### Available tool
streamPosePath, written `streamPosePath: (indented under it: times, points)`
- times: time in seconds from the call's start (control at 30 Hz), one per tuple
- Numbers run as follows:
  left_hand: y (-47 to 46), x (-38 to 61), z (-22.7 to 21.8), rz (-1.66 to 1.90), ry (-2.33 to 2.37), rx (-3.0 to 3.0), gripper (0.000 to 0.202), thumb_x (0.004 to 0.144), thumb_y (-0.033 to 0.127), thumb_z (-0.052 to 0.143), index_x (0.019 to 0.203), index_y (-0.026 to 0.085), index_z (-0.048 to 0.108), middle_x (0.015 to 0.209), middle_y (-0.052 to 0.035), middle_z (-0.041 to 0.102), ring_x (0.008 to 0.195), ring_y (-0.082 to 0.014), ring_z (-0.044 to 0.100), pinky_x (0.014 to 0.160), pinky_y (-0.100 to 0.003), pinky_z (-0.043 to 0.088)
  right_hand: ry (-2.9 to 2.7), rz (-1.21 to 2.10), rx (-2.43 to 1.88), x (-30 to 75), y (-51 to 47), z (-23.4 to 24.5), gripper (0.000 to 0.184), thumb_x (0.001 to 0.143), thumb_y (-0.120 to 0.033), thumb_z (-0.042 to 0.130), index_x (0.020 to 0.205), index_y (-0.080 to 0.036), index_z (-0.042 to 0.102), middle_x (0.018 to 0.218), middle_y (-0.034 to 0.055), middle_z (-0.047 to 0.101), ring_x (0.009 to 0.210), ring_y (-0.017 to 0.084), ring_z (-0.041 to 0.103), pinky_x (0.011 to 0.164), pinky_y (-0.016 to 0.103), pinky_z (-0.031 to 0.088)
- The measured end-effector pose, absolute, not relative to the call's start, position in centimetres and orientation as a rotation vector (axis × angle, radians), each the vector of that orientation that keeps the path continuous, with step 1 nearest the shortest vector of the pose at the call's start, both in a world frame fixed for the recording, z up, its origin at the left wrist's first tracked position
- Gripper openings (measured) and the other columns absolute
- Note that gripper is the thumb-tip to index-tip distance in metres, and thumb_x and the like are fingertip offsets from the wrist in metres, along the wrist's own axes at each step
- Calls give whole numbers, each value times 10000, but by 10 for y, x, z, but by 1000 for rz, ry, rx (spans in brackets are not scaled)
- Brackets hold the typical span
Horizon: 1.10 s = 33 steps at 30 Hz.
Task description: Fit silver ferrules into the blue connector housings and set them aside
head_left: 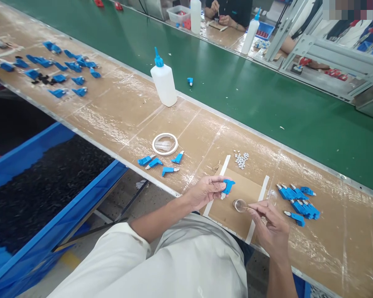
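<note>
My left hand (pixel 209 191) is closed on a small blue plastic part (pixel 228 187) with a pale tip that points down. Between the pinched fingers of my right hand (pixel 269 223) is a thin stick (pixel 247 207), its far end at the mouth of a small clear cup (pixel 238 205). The cup stands on a sheet of cardboard (pixel 247 182) taped down with white strips. Behind the cardboard lies a pile of tiny whitish pieces (pixel 241 159). A cluster of similar blue parts (pixel 298 200) rests to the right of my right hand.
Several blue parts (pixel 162 170) lie left, near a tape roll (pixel 165 144). A white bottle with blue nozzle (pixel 164 82) stands by the green conveyor belt (pixel 224 99). More blue parts (pixel 59 78) spread far left. A blue-rimmed bin (pixel 59 207) sits below. Another person (pixel 230 14) works opposite.
</note>
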State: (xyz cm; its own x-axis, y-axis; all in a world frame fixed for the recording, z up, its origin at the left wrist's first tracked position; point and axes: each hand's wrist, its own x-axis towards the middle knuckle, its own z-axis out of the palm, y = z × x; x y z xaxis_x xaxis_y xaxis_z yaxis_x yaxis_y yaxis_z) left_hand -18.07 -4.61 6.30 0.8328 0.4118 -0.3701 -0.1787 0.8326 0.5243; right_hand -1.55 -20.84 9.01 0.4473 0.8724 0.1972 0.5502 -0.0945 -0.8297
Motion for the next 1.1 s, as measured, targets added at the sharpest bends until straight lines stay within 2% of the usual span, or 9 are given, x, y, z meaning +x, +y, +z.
streamPosePath:
  times: [0.17, 0.33, 0.53, 0.73, 0.9, 1.1]
  points:
    - [-51, -174, 67, 281, 469, 459, 536, 601, 337, 947, 1032, 93, 741, 805, -52, 701, 700, -122, 666, 682, -220, 495, -1174, 370, -1754, -18, -215, 84, 116, 894, -298, 686, 849, -244, 779, 773, 40, 720, 695, 195, 632, 637, 338, 505]
    - [-53, -170, 66, 236, 433, 439, 470, 626, 312, 934, 984, 70, 748, 763, -38, 675, 658, -92, 634, 648, -203, 473, -978, 246, -1743, -20, -216, 83, 141, 864, -329, 719, 815, -209, 773, 746, 38, 715, 615, 167, 612, 545, 299, 503]
    - [-57, -167, 74, 140, 415, 453, 493, 581, 434, 939, 849, 71, 741, 723, -42, 649, 631, -101, 615, 586, -194, 435, -949, 159, -1565, -36, -214, 108, 46, 889, -200, 692, 883, -201, 738, 778, 43, 676, 668, 169, 618, 551, 292, 495]
    - [-62, -165, 79, 105, 406, 468, 485, 586, 448, 931, 781, 59, 716, 620, -3, 566, 543, -51, 464, 546, -184, 382, -1248, 34, -1494, -52, -201, 123, 219, 871, -41, 638, 975, -222, 706, 815, 28, 692, 743, 195, 650, 678, 359, 519]
    - [-62, -165, 81, 86, 423, 471, 507, 586, 463, 927, 820, 59, 729, 634, -5, 572, 550, -50, 442, 540, -181, 368, -1340, -13, -1468, -52, -195, 123, 307, 840, 39, 621, 1014, -204, 689, 847, 24, 697, 751, 182, 639, 676, 345, 494]
    - [-61, -166, 83, 83, 406, 472, 472, 595, 458, 924, 770, 69, 723, 609, 6, 548, 551, -51, 442, 543, -177, 365, -1336, -20, -1493, -52, -196, 120, 313, 840, 42, 620, 1015, -208, 689, 841, 21, 694, 754, 186, 635, 675, 347, 490]
